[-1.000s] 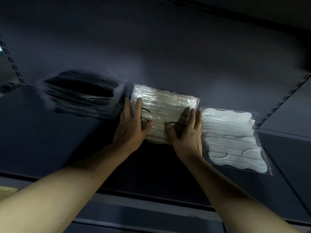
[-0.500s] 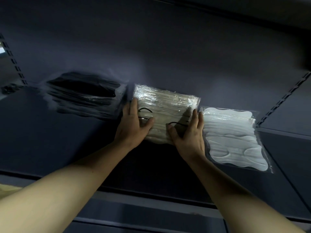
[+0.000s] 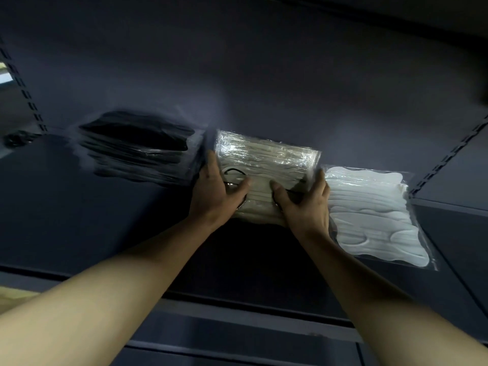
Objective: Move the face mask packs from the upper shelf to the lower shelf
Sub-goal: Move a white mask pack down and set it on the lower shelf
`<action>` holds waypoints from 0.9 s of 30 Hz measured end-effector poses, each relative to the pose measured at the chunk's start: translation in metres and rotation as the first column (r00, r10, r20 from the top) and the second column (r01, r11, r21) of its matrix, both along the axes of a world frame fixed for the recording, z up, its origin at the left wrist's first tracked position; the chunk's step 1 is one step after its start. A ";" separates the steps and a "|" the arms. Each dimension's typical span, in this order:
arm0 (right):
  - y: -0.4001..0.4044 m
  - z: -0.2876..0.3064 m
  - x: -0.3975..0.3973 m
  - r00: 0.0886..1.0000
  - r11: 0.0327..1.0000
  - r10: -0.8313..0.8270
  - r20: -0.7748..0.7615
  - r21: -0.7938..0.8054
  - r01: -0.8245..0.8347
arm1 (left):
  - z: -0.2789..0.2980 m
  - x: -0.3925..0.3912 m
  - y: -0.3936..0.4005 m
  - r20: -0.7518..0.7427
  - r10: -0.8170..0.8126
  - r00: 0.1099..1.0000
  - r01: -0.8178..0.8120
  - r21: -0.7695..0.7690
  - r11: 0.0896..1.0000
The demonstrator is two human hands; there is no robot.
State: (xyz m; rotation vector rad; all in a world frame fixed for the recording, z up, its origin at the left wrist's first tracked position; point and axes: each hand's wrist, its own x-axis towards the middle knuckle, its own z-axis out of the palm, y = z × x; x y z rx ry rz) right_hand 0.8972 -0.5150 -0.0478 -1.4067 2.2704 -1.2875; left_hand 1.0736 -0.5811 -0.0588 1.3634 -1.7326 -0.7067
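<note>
Hands on the beige mask pack (image 3: 266,165) at centre frame on the dark shelf (image 3: 79,220), my left hand (image 3: 215,195) and right hand (image 3: 303,207) gripping its sides, thumbs on top, black pack (image 3: 140,146) at left, white pack (image 3: 369,215) at right.

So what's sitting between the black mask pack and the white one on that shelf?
In the head view, the beige mask pack lies between the black pack and white pack, gripped by the left hand and right hand.
</note>
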 end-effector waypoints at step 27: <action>0.046 -0.010 0.024 0.820 0.957 0.210 -0.533 -0.061 -0.284 | -0.005 0.032 0.046 0.062 0.054 0.997 -0.043 -0.164 0.985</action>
